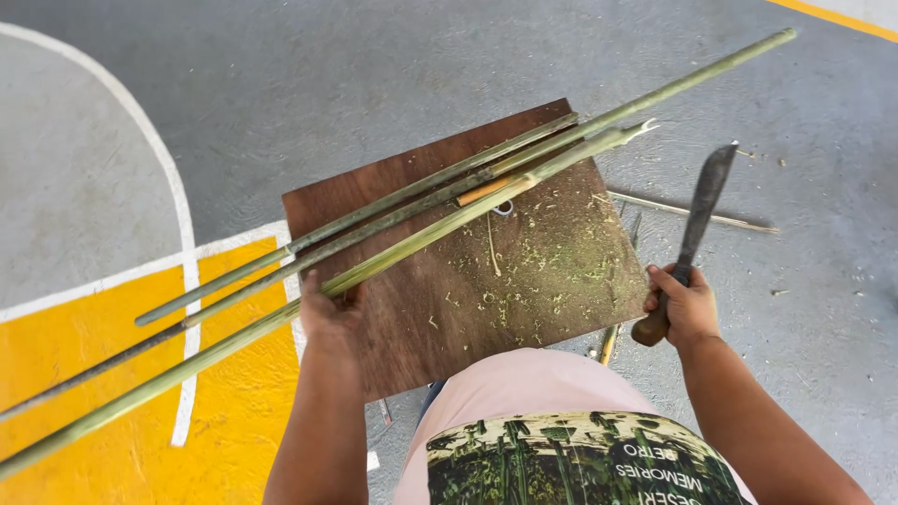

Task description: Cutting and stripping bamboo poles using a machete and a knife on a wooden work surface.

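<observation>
Fingers of the left hand curl around a long green bamboo stalk, gripping it where it crosses the left edge of a brown wooden board that lies on the painted floor. Fingers of the right hand are clenched around the wooden handle of a dark machete, whose blade points up and away, off the board's right edge and clear of the wood.

The held stalk runs on a long diagonal, from the near left over the yellow floor marking up to a frayed, split tip at the board's far right corner. That tip lies up and to the left of the blade, near it but not touching. The left hand is on the stalk; the right hand is apart from it, near the board's right edge.

Two more stalks lie beside the held one, parallel, farther from the person. Green shavings speckle the board's right half. A thin stick lies on the floor behind the blade.
</observation>
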